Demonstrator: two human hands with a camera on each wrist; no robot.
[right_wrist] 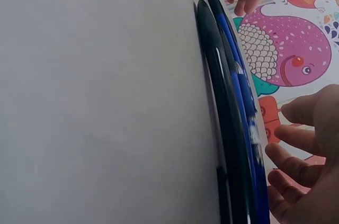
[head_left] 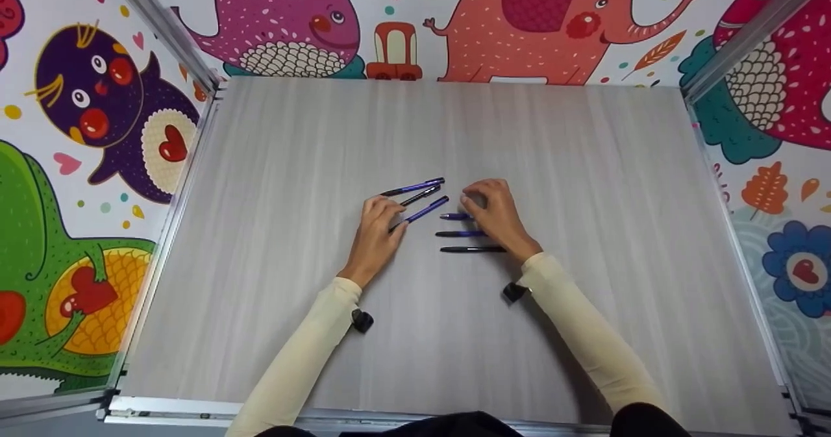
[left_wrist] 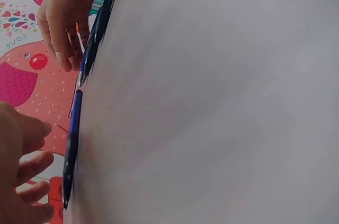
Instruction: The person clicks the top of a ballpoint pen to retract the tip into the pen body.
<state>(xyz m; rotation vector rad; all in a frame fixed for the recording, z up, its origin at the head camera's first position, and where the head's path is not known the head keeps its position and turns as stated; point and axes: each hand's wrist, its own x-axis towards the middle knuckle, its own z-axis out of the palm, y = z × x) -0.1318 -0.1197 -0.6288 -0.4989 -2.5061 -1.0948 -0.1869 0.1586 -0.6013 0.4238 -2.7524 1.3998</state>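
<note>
Three pens lie in a slanted group on the left: an upper blue-and-black pen, a black pen and a lower blue-and-black pen. My left hand hovers at their near ends with fingers loosely bent; the left wrist view shows no pen between them. Three more pens lie roughly parallel on the right: a blue pen, a dark blue pen and a black pen. Over their right ends is my right hand, fingers relaxed and holding nothing, hiding part of them.
The pens lie mid-way on a grey wood-grain table. Metal frame rails edge it, and printed cartoon panels stand behind and at both sides. A small black camera sits on the left wrist, another on the right.
</note>
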